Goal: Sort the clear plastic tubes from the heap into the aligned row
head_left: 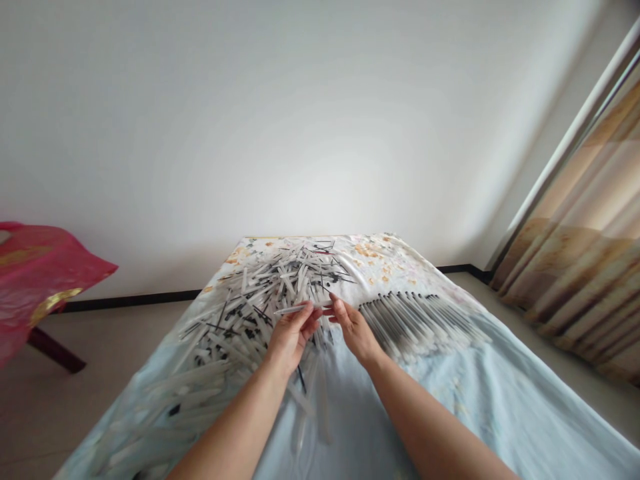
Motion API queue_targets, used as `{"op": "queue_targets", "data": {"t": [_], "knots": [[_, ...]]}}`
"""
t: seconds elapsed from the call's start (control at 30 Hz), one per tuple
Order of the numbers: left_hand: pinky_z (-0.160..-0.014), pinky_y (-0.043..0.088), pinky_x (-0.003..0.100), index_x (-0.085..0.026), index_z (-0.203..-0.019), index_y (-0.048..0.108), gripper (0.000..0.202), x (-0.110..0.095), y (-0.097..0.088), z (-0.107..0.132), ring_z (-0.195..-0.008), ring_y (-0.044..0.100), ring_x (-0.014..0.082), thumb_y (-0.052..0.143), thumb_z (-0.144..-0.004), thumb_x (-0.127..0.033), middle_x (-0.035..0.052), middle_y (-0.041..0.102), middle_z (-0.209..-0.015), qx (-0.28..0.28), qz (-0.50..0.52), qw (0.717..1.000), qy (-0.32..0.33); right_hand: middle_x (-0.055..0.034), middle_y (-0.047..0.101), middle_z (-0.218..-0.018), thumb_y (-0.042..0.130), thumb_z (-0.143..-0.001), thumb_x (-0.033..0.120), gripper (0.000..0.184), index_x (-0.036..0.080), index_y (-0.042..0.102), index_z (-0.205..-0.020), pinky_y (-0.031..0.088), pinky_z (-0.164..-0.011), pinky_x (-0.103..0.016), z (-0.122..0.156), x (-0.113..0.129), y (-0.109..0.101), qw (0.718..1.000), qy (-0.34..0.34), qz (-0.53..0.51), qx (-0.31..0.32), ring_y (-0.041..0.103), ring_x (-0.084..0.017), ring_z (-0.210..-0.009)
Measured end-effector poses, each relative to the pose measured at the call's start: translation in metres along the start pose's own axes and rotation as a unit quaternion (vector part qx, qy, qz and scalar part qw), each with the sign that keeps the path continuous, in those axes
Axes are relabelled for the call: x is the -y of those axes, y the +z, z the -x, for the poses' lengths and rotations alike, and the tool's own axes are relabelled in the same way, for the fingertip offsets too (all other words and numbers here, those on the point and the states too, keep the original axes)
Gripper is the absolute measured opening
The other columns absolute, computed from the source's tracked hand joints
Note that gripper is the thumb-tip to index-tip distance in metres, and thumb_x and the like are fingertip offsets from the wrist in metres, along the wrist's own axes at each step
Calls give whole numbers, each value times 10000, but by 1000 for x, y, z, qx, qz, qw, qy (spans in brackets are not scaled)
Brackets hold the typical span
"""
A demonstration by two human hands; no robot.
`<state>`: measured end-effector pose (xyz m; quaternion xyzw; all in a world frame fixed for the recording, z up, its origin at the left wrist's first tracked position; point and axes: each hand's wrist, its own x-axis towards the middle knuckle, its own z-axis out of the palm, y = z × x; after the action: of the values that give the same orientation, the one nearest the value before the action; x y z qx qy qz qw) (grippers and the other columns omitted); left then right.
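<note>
Near the middle of the table, my left hand point(295, 332) is closed around a slim white translucent pen point(290, 309), which points left out of its fingers. Close against it, my right hand point(354, 328) pinches the other end of the pen; its fingertips partly hide that end. Beneath and beyond my left hand spreads a loose heap of white pen barrels point(250, 333) mixed with thin black refills. Beside my right hand, pens with black ends point(420, 323) lie side by side in a tidy row.
A light blue and floral cloth point(480, 393) covers the table. At left, a red plastic bag point(45, 280) hangs over something with a dark leg point(57, 350). A white wall point(320, 133) stands behind, and a patterned curtain point(585, 247) hangs at right.
</note>
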<state>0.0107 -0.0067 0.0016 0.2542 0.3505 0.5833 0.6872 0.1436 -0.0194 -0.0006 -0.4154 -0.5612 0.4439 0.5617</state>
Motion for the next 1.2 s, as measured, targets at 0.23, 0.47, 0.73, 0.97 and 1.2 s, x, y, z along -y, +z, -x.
{"op": "queue_targets", "data": {"t": [0.23,0.47,0.73,0.97,1.2], "knots": [[-517,485,161,-119,-727,603,89,-16,-10,-9,-640,639,124,647,-649,-112,49,668,-666,-66,37,996,43,-64,590,-981,498,-788,379,356,250,543,-1117,388,-799,-347,2,-8,-4,972,-62,226,13,533,-196,-904],[-499,478,167,-119,-709,575,52,-27,-22,-17,-626,640,131,617,-681,-134,54,654,-642,-110,59,989,85,-44,563,-888,526,-801,250,224,308,614,-999,293,-764,-332,16,-6,18,867,-133,466,118,452,-191,-879],[-488,463,163,-119,-705,570,72,-28,-21,-16,-614,634,125,629,-673,-148,50,647,-642,-115,59,987,91,-28,542,-879,512,-811,240,206,295,612,-983,264,-751,-313,22,-2,28,841,-171,492,143,418,-184,-869],[-494,460,167,-120,-698,566,93,-28,-19,-14,-612,631,123,643,-660,-156,43,644,-639,-115,60,988,86,-23,543,-856,526,-792,209,130,245,631,-861,263,-735,-304,27,3,37,827,-188,500,176,415,-182,-851],[-495,466,169,-126,-709,567,82,-26,-20,-16,-623,632,125,633,-664,-141,40,646,-643,-107,63,989,82,-28,550,-827,543,-771,256,130,255,645,-852,272,-718,-316,25,-3,42,824,-162,514,173,425,-197,-842]]}}
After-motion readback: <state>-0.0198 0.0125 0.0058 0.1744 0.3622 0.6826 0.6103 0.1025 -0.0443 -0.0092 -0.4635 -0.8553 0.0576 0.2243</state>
